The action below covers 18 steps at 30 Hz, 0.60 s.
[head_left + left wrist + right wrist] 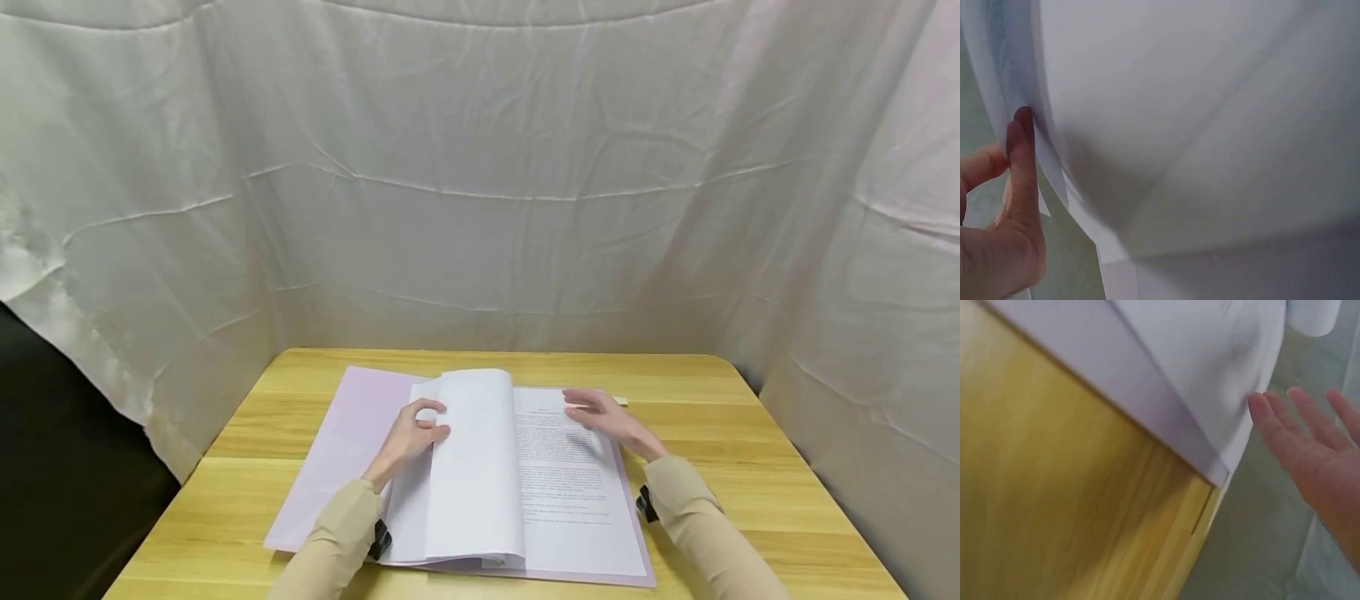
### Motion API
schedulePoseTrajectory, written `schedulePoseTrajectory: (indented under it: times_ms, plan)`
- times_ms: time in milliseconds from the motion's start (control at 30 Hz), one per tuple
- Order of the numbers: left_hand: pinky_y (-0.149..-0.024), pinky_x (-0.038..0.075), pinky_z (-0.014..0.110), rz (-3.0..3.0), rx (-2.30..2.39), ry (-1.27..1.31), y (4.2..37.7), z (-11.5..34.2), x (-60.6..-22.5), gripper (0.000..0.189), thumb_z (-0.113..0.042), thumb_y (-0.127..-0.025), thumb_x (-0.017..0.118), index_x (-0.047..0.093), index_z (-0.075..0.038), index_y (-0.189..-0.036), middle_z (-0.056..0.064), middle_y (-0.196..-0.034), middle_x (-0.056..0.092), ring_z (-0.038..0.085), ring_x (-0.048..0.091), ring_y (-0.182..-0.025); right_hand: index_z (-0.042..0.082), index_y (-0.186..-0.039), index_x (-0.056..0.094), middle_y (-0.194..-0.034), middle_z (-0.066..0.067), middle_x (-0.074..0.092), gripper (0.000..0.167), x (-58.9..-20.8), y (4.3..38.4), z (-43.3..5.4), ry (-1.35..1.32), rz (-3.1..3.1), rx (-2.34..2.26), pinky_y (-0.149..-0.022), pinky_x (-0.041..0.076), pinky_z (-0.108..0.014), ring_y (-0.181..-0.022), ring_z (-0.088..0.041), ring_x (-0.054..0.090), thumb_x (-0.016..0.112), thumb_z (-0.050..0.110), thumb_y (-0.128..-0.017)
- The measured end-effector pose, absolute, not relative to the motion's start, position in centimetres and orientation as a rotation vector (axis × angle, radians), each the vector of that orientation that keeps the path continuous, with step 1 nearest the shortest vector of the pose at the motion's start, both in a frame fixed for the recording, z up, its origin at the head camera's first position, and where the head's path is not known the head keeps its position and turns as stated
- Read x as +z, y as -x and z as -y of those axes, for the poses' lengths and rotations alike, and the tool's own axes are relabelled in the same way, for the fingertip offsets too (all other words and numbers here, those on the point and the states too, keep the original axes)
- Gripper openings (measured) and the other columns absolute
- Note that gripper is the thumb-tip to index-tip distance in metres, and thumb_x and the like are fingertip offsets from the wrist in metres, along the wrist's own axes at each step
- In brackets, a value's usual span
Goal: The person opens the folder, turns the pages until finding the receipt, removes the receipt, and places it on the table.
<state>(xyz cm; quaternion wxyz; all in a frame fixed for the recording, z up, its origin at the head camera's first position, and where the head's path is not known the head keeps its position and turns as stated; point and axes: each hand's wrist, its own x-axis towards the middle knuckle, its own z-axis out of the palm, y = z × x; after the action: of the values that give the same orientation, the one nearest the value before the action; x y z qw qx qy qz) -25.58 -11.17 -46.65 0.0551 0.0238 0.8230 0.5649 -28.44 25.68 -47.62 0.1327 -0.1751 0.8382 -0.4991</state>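
A pale purple folder (360,417) lies spread on the table, with white sheets in it. One sheet (476,467) is curled over toward the left side, its blank back showing. My left hand (408,437) pinches that sheet's left edge between thumb and fingers. In the left wrist view, the fingers (1022,162) are right at the paper's edge. Over the upper part of the printed page (566,483) on the right hovers my right hand (603,414), its fingers extended and holding nothing. The right wrist view shows those fingers (1316,415) spread near the folder's corner.
The folder rests on a wooden table (750,483). A small pale object (621,401) pokes out beyond the folder's upper right, partly behind the right hand. Light grey cloth (480,183) hangs around the table's back and sides, and a dark area (67,467) lies at the left.
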Motion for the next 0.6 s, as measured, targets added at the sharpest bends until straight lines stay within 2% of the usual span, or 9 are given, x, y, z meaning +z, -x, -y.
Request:
schedulePoseTrajectory:
  times_ms: [100,200,267,333,500,600]
  plan:
    - [-0.064,0.049,0.026,-2.602,1.604,-0.079,25.6,11.6,-46.7,0.024,-0.007,-0.09,0.07,0.069,-0.006,-0.113,0.012,-0.088,0.071,0.013,0.06,-0.073,-0.007,-0.151,0.036,-0.155,-0.031,0.038,0.061,-48.0,29.0,-26.0,0.448,-2.451,-1.458,-0.11,0.048,-0.053,-0.138,-0.048,0.046,0.058,0.022,-0.103]
    - [-0.06,0.047,0.025,-2.677,1.503,-0.079,25.8,11.9,-46.7,0.019,-0.007,-0.09,0.068,0.072,-0.006,-0.109,0.01,-0.082,0.066,0.014,0.056,-0.068,-0.008,-0.149,0.038,-0.153,-0.033,0.041,0.06,-48.3,29.4,-26.2,0.389,-2.468,-1.461,-0.108,0.05,-0.052,-0.135,-0.048,0.049,0.061,0.019,-0.101]
    - [-0.058,0.044,0.024,-2.73,1.437,-0.089,26.0,12.2,-46.7,0.018,-0.006,-0.09,0.067,0.074,-0.006,-0.107,0.007,-0.081,0.063,0.013,0.052,-0.066,-0.008,-0.149,0.04,-0.151,-0.034,0.043,0.06,-48.6,29.7,-26.3,0.354,-2.483,-1.45,-0.109,0.047,-0.054,-0.135,-0.048,0.048,0.062,0.018,-0.1]
    - [-0.058,0.043,0.024,-2.772,1.381,-0.106,26.1,12.5,-46.8,0.019,-0.005,-0.09,0.065,0.074,-0.005,-0.107,0.009,-0.081,0.063,0.015,0.051,-0.067,-0.008,-0.148,0.04,-0.149,-0.035,0.044,0.06,-48.8,29.8,-26.4,0.337,-2.498,-1.437,-0.112,0.044,-0.056,-0.136,-0.049,0.046,0.063,0.018,-0.099]
    - [-0.062,0.047,0.025,-2.867,1.273,-0.153,26.3,13.0,-47.1,0.021,-0.001,-0.089,0.062,0.074,-0.002,-0.106,0.015,-0.093,0.071,0.018,0.059,-0.077,-0.01,-0.147,0.04,-0.148,-0.035,0.045,0.063,-49.2,29.9,-26.4,0.31,-2.511,-1.433,-0.114,0.039,-0.058,-0.136,-0.048,0.044,0.066,0.017,-0.097]
    - [-0.059,0.044,0.025,-2.884,1.229,-0.172,26.2,13.2,-47.3,0.023,0.002,-0.088,0.06,0.074,0.0,-0.106,0.014,-0.086,0.069,0.017,0.055,-0.069,-0.01,-0.147,0.04,-0.149,-0.035,0.044,0.063,-49.3,29.9,-26.4,0.288,-2.515,-1.43,-0.113,0.039,-0.057,-0.134,-0.047,0.045,0.067,0.015,-0.096]
